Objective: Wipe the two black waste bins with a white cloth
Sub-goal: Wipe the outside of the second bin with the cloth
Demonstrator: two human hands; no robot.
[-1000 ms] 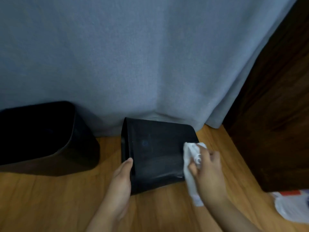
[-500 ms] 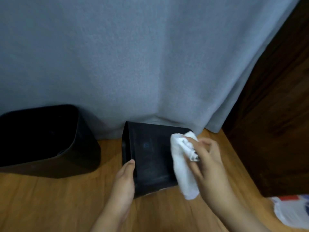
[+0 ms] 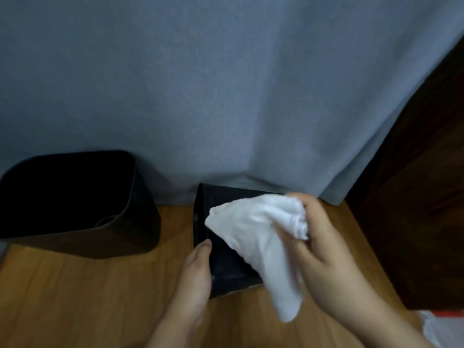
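Black plastic is counted twice: two waste bins are seen on the wooden floor (image 3: 75, 297) against a grey-blue curtain (image 3: 200, 84). One white crumpled cloth (image 3: 261, 237) is pinched in the curled fingers of the right hand (image 3: 324, 249), bunched at the fingertips and hanging down and leftward from that grip over the tipped black bin (image 3: 226, 270), which lies on its side. The rim edge of this bin is touched by the left hand (image 3: 195, 275), fingers straight, just left of the cloth. The upright black bin (image 3: 140, 217) stands well apart, far left of the grip. Dark wooden furniture (image 3: 414, 209) and one white plastic bag (image 3: 444, 330) are seen right of it.
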